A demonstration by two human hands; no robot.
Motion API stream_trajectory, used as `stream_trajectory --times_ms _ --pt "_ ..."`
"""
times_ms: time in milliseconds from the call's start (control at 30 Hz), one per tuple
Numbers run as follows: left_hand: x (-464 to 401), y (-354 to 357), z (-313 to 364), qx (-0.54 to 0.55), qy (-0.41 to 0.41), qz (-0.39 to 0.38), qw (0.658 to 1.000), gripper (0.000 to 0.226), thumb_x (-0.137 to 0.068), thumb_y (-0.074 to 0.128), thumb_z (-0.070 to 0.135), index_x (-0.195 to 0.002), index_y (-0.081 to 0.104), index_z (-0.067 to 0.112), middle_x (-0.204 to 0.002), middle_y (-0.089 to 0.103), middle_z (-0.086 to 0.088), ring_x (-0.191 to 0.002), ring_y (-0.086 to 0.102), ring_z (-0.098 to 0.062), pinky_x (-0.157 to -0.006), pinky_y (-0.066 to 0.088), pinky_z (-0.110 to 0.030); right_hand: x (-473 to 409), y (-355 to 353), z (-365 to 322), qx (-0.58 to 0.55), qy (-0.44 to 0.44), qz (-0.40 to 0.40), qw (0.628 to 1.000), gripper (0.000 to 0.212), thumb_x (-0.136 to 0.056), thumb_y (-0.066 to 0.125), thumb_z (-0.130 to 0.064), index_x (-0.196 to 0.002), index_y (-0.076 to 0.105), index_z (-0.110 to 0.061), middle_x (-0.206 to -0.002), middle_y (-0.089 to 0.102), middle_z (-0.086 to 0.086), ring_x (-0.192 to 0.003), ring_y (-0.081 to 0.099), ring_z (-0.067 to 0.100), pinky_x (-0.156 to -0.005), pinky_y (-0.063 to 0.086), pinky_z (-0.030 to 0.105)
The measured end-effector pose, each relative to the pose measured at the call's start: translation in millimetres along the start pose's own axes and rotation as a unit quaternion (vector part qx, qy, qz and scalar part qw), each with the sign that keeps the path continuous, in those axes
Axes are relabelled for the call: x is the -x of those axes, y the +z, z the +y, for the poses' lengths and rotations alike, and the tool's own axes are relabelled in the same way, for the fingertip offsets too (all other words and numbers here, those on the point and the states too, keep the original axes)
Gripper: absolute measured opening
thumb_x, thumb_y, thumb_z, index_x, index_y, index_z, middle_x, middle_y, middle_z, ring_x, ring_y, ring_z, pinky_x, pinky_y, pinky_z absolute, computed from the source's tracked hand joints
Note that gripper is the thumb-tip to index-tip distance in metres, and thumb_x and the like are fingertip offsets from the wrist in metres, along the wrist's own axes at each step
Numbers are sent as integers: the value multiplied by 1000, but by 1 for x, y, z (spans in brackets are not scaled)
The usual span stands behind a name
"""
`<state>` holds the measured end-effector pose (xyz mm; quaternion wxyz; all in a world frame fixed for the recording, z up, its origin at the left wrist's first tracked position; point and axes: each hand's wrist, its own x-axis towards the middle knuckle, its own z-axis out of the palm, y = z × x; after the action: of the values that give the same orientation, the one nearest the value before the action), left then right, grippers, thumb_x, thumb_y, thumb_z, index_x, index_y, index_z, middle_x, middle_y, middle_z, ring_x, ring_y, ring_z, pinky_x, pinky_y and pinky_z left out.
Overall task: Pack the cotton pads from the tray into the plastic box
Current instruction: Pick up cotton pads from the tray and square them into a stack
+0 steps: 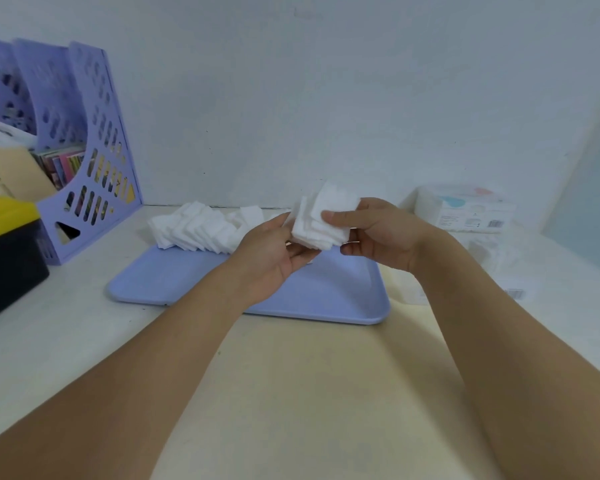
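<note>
Pale desk (291, 393) against white wall (326, 98), lilac file rack (94, 161) far left, both hands, left hand (274, 258) and right hand (378, 233), pinching a cotton pad stack (321, 220) above blue tray (326, 292), more pads (194, 230) on tray's far edge, clear plastic box (492, 258) right.

1. The cotton pads (321, 223) look soft, matt and fibrous, with quilted faces.
2. The tray (343, 292) is smooth lilac plastic with a dull sheen.
3. The file rack (94, 140) is perforated, matt purple plastic.
4. The table (309, 393) has a smooth, matt, pale surface.
5. The plastic box (465, 211) looks clear and glossy.
</note>
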<state>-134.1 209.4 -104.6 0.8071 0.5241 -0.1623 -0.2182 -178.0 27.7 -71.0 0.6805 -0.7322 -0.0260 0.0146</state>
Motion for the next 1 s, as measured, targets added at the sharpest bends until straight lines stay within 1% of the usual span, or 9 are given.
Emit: stream_trajectory --times_ms 167,300,400,500,567,633,733,833,1000 --pt "4 6 1 24 -19 -19 999 32 -103 50 7 -131 63 14 -128 69 -11 -112 69 -27 -95 57 -38 -5 0 4 2 -12 24 1000 38 -88 76 -19 -124 67 -10 -110 72 8 -98 63 22 -76 49 30" --pt "5 4 2 21 -9 -41 999 37 -102 46 -2 -133 61 12 -127 70 -10 -113 69 -25 -92 59 -35 -3 -2 2 1 -7 17 1000 42 -88 75 -18 -127 65 -7 -114 69 11 -100 60 24 -73 48 29" --pt "5 3 2 -6 6 -45 999 40 -99 49 -8 -133 60 9 -122 72 -9 -108 71 -21 -86 60 -29 0 -4 1 -11 -5 11 1000 34 -89 73 -17 -121 68 -10 -106 69 8 -94 59 23 -68 49 27" --pt "2 1 -1 -17 26 -6 1000 40 -101 47 -7 -136 56 9 -124 70 -12 -105 73 -23 -82 60 -28 5 -8 -5 -50 -18 0 999 23 -89 70 -18 -110 68 -11 -94 70 6 -79 62 18 -60 50 22" --pt "1 0 -3 -36 44 18 998 39 -102 48 -4 -135 54 14 -125 67 -14 -104 73 -25 -83 60 -30 7 -12 -10 -92 -33 6 995 12 -91 67 -19 -99 67 -11 -81 67 3 -71 59 16 -56 47 21" --pt "1 0 -4 -64 66 35 995 40 -101 51 -3 -131 56 22 -123 67 -15 -99 74 -26 -81 60 -30 7 -14 -12 -109 -45 20 993 9 -89 68 -20 -94 66 -13 -75 63 0 -67 55 13 -53 44 19" --pt "3 2 -4 -101 95 57 989 38 -99 55 -3 -124 57 25 -113 68 -16 -85 75 -21 -80 60 -31 6 -9 -11 -73 -43 27 996 9 -92 69 -20 -97 67 -12 -76 65 0 -65 59 12 -53 46 20" --pt "4 4 -5 -101 105 55 988 22 -99 56 -1 -111 55 17 -103 71 -14 -81 74 -18 -77 60 -29 4 -4 -8 -64 -36 37 997 12 -90 72 -17 -100 68 -11 -81 67 3 -67 60 15 -56 43 24" --pt "3 2 -4 -81 104 64 989 17 -100 56 3 -115 53 11 -108 70 -15 -81 75 -21 -79 60 -29 5 -6 -10 -110 -28 54 992 9 -89 72 -17 -95 68 -11 -80 65 3 -66 57 15 -59 43 25"
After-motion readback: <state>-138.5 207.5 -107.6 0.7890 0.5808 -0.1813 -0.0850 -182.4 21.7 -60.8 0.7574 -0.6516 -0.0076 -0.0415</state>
